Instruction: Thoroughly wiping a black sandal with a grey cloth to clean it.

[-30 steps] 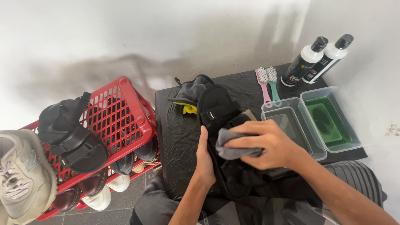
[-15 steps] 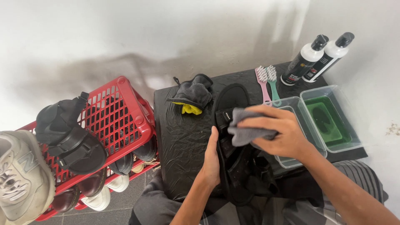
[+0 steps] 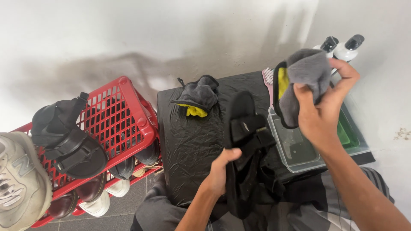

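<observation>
The left hand [image 3: 222, 171] grips a black sandal [image 3: 244, 141] by its edge, near the middle of the sole, and holds it upright over the lap at the front edge of the bench [image 3: 188, 137]. The right hand [image 3: 321, 111] is clenched around a grey cloth [image 3: 302, 77] with a yellow inner face and holds it up, clear of the sandal, above the trays.

The left-hand grip looks like the weak point: only the fingers pinch the sole, and the straps hang loose, so the sandal could twist or slip down onto the lap if it is pressed from one side. The cloth hangs bunched with a fold dangling over the near tray [image 3: 295, 149]; that fold could dip in or drip onto the black sheet that covers the bench. The right forearm passes close over the tray rims, and a careless sweep could knock one and spill it. The two bottles [image 3: 342, 45] stand just behind the raised hand and might be tipped.

The near tray is clear plastic and seems to hold shallow, murky liquid. The far tray [image 3: 349, 137], touching it, holds green liquid; most of it is hidden by the arm. A red crate [image 3: 124, 115] beside the bench carries a second black sandal [image 3: 68, 141] on top, with a pale sneaker [image 3: 19, 184] at its left and more shoes on the shelf beneath. A spare grey and yellow cloth [image 3: 198, 96] lies crumpled on the bench, and a pink brush [image 3: 268, 79] lies beside the trays.
</observation>
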